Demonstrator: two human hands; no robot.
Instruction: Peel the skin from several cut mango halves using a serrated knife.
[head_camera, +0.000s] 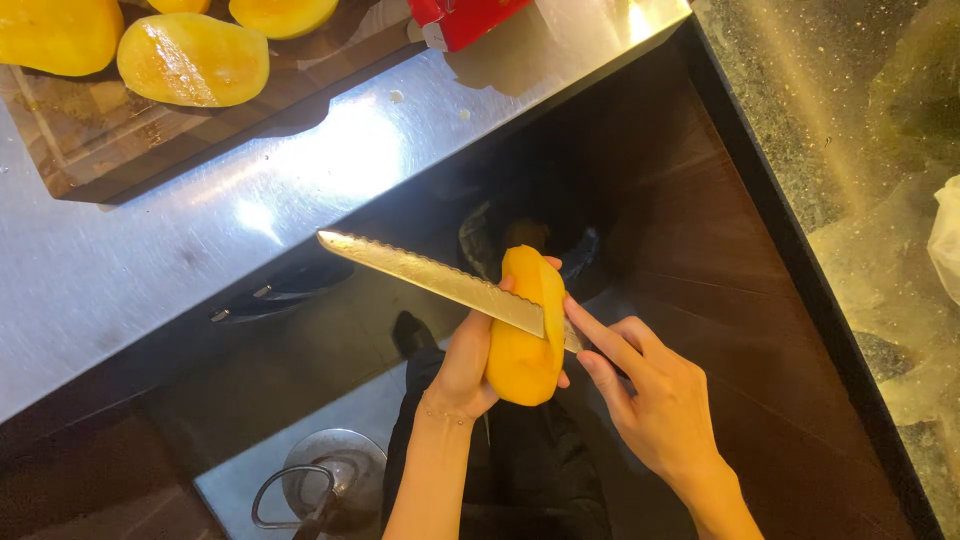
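- Peeled, bright yellow mango (524, 345), oval and wet-looking, held upright in the air over the dark gap below the counter edge, not resting on any surface.
- Cupped from the left side by the left hand (465, 368), fingers wrapped closed round the lower half of the fruit.
- Long serrated steel knife (430, 280) lying across the mango's upper part, blade pointing left and slightly up, edge set into the flesh.
- Right hand (655, 400) closed on the knife handle, forefinger stretched along it toward the blade; handle itself mostly hidden.
- Step in hand, by the look of it: slicing flesh off the fruit in mid-air. Next stroke likely calls for a steady draw of the blade well apart from the left thumb.
- Dark wooden cutting board (90, 150) on the brushed steel counter (200, 250), bearing more peeled yellow mangoes (193, 60).
- Red carton (465, 18) at the counter's far edge.
- Round metal pot lid with a loop handle (330, 485) on a lower shelf; anything beneath it hidden.
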